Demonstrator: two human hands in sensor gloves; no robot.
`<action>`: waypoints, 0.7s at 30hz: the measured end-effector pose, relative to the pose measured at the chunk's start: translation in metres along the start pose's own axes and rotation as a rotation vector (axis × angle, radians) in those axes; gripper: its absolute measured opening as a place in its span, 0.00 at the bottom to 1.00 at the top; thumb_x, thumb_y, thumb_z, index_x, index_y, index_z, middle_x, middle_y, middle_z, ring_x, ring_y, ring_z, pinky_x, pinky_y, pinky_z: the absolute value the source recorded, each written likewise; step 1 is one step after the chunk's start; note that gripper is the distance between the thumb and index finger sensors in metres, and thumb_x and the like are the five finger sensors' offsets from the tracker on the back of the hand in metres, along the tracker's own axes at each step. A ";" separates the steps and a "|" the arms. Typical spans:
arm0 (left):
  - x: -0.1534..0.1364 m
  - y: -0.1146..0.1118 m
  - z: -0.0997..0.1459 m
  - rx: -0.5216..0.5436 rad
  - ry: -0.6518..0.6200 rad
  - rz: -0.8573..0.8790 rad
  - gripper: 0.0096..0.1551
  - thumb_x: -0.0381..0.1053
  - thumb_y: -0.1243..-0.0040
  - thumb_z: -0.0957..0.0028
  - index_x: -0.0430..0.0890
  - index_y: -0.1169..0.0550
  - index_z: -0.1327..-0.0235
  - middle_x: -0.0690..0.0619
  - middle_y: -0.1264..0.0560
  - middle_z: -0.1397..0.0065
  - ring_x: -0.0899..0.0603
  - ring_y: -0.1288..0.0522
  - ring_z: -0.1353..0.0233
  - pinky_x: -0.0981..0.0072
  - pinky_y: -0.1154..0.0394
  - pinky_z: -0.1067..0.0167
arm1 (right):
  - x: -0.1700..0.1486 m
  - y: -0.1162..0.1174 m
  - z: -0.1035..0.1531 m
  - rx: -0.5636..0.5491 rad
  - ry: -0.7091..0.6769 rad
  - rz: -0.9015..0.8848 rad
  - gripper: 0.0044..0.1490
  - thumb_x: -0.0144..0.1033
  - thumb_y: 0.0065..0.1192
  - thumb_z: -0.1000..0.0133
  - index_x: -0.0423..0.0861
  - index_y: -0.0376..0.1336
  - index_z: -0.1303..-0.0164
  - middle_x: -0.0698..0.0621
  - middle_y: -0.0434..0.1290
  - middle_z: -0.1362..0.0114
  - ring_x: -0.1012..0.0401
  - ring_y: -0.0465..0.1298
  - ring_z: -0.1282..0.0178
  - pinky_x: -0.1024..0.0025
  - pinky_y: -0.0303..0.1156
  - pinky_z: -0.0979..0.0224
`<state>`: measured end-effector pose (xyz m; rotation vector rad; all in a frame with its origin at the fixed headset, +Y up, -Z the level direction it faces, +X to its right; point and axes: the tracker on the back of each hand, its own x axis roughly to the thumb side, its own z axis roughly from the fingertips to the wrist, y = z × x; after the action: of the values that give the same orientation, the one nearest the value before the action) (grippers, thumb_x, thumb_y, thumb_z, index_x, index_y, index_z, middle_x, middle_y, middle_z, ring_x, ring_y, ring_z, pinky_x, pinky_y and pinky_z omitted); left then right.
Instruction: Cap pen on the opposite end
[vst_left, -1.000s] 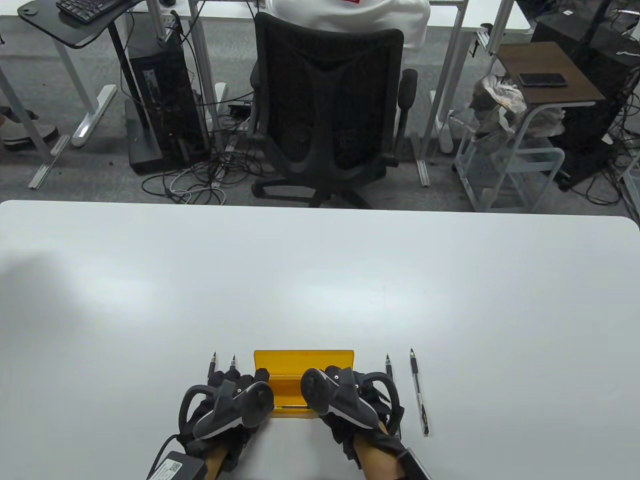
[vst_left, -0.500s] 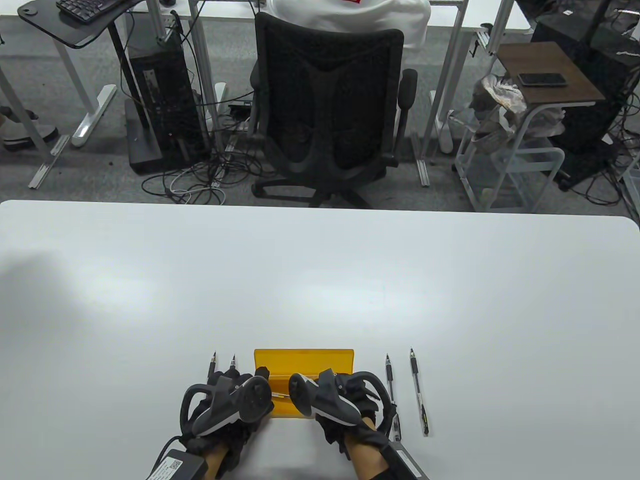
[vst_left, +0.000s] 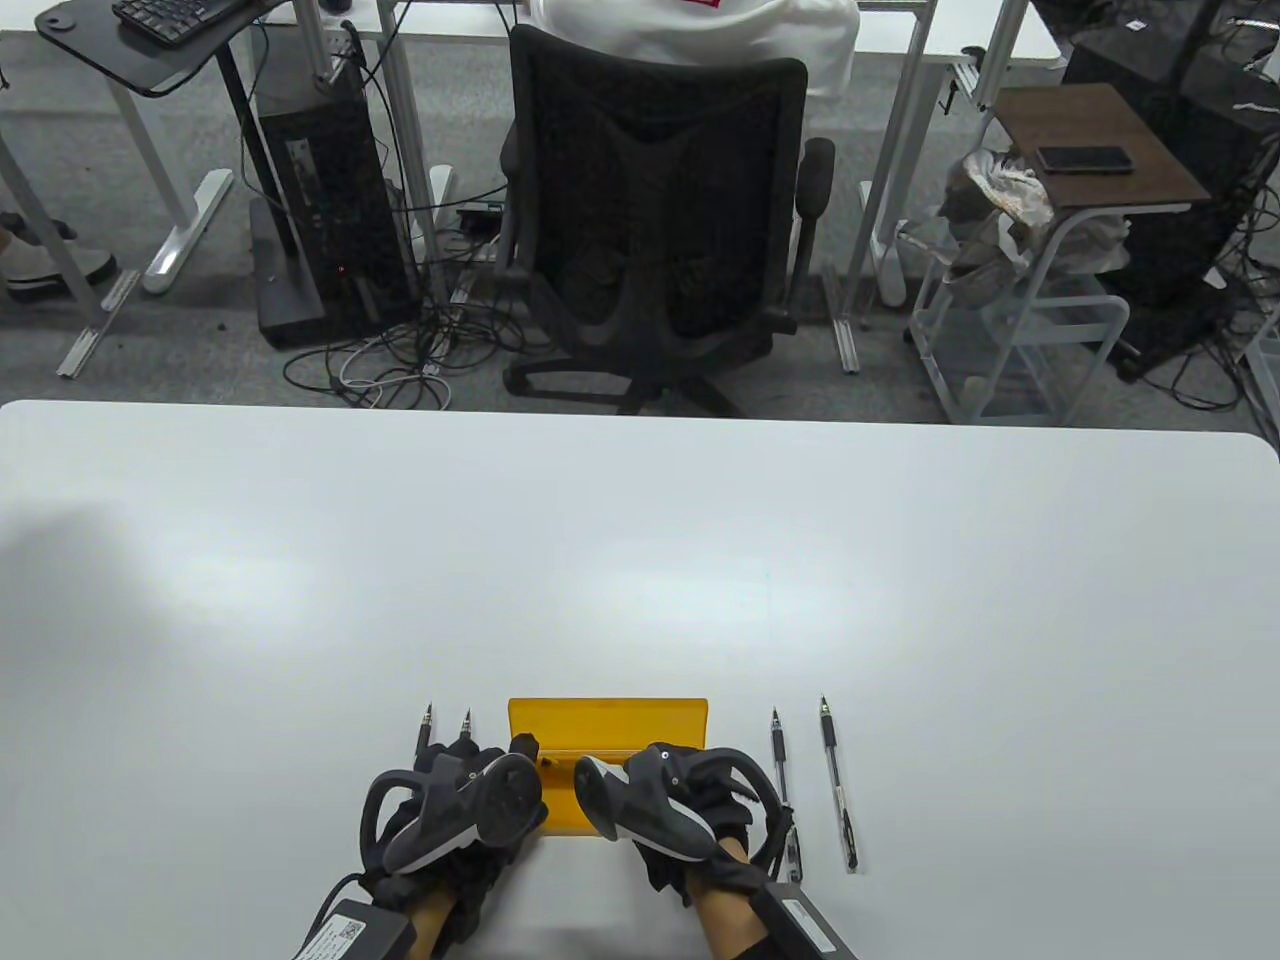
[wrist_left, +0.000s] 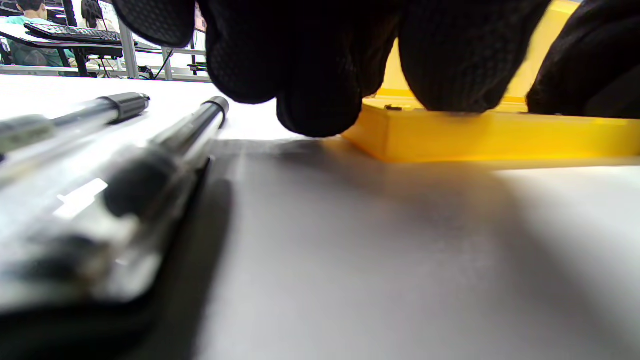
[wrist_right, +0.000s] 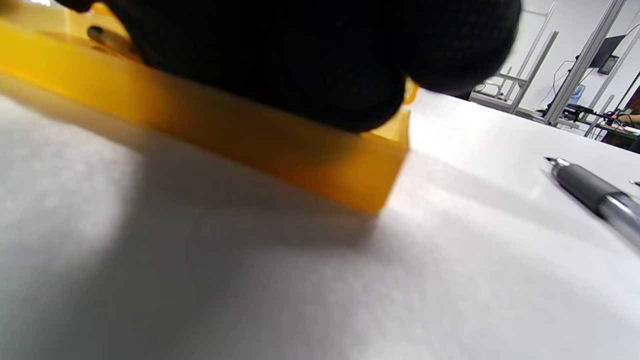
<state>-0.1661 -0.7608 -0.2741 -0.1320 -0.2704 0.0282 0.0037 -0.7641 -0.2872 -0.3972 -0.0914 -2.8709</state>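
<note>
The pens are slim sticks with clear barrels, black grip sleeves and fine metal tips. Two clear-barrelled pens on the right (vst_left: 835, 785) lie side by side at about 3 o'clock from the shallow yellow plastic tray (vst_left: 607, 722), tips pointing toward 12 o'clock, black caps seated on their 6 o'clock ends. Two more pens on the left (vst_left: 446, 728) lie at about 9 o'clock from the tray, just beside each other; only their tips and grip sleeves show past the glove in the table view, and in the left wrist view their near ends blur out.

The tray sits near the 6 o'clock edge of the white table (vst_left: 640, 560), with both gloved hands over its near half. The left hand (vst_left: 455, 810) curls its fingertips (wrist_left: 320, 107) down at the tray's 9 o'clock corner — one rests on the rim. The right hand (vst_left: 660, 805) lies over the tray's 3 o'clock part, its black glove filling the top of the right wrist view. A small dark rounded piece (wrist_right: 107, 40) shows inside the tray by that glove — too blurred to identify. Whether either hand holds anything cannot be told: trackers and gloves hide the fingers.
</note>
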 end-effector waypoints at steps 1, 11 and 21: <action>0.000 0.000 0.000 0.001 0.001 0.003 0.41 0.57 0.32 0.49 0.43 0.30 0.24 0.43 0.19 0.39 0.36 0.27 0.37 0.30 0.41 0.30 | -0.001 0.001 0.000 0.005 0.000 -0.007 0.26 0.43 0.69 0.54 0.50 0.75 0.46 0.47 0.82 0.45 0.61 0.82 0.62 0.61 0.79 0.52; -0.001 -0.001 0.000 0.007 0.001 0.004 0.41 0.57 0.32 0.49 0.43 0.30 0.24 0.43 0.19 0.39 0.36 0.27 0.37 0.30 0.41 0.30 | -0.032 -0.020 0.010 -0.022 0.068 -0.274 0.27 0.43 0.66 0.53 0.50 0.74 0.44 0.47 0.82 0.44 0.61 0.82 0.61 0.62 0.79 0.52; -0.002 0.002 0.004 0.027 -0.016 -0.001 0.40 0.58 0.35 0.47 0.43 0.29 0.24 0.42 0.19 0.38 0.36 0.26 0.37 0.30 0.41 0.31 | -0.051 -0.039 0.027 -0.144 0.089 -0.576 0.27 0.43 0.66 0.53 0.50 0.74 0.45 0.47 0.82 0.45 0.61 0.82 0.62 0.62 0.79 0.53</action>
<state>-0.1695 -0.7582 -0.2714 -0.1044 -0.2862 0.0315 0.0487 -0.7121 -0.2764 -0.3063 0.0226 -3.4737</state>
